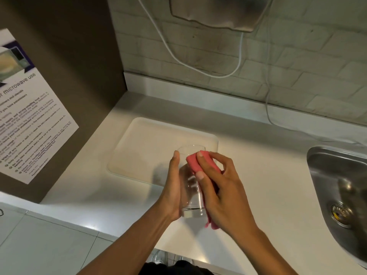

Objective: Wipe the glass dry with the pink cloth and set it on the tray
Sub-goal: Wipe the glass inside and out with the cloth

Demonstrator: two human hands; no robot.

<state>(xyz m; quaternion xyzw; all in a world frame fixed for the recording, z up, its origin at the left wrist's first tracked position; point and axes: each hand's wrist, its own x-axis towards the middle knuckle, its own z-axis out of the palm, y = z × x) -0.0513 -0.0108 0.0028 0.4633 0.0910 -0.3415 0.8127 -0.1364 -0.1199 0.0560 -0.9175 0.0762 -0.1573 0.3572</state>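
Observation:
A clear drinking glass (191, 187) is held above the white counter, its mouth tilted away from me and its thick base toward me. My left hand (173, 187) grips its left side. My right hand (220, 187) presses a folded pink cloth (195, 163) against the right side of the glass, with a corner of the cloth hanging below the palm. A white rectangular tray (143, 147) lies flat on the counter just beyond and left of the hands, with nothing on it.
A steel sink (341, 187) is set into the counter at the right. A brown side panel with a microwave notice (31, 116) stands at the left. White cables (268, 100) hang down the tiled wall behind. The counter's front edge runs below my forearms.

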